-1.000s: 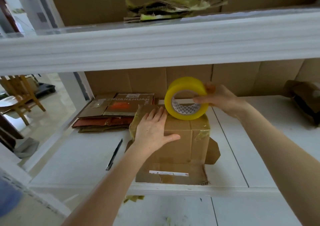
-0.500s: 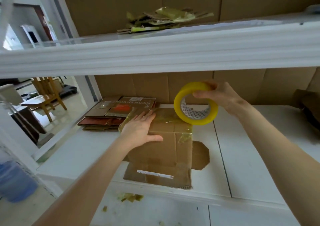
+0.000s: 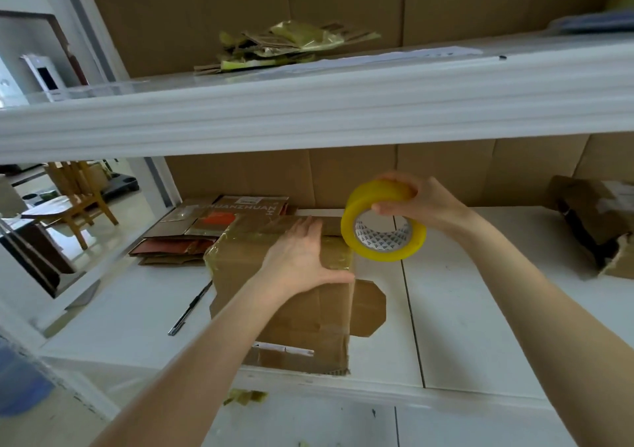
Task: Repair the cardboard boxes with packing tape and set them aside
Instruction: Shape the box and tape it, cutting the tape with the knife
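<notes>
Right now the cardboard box [image 3: 291,295] sits on the white shelf [image 3: 480,309], the left hand [image 3: 302,258] pressing flat on top, fingers straight. Just beside it, the right hand [image 3: 422,203] grips the yellow tape roll [image 3: 380,220].

The cardboard box [image 3: 308,316] is seen in matt brown corrugated board, creased and rough at the torn lower edge, with strips of glossy, wrinkled clear tape [image 3: 334,256] laid over its top corners. The tape roll [image 3: 382,222] is shown as shiny, smooth yellow plastic film wound on a white printed paper core, while the shelf [image 3: 463,326] is finished in smooth white paint, scuffed and speckled here and there. Behind, plain matt cardboard is used for the back panel [image 3: 343,175], and bare pale wood is made out in the chair [image 3: 80,189] at the left.
</notes>
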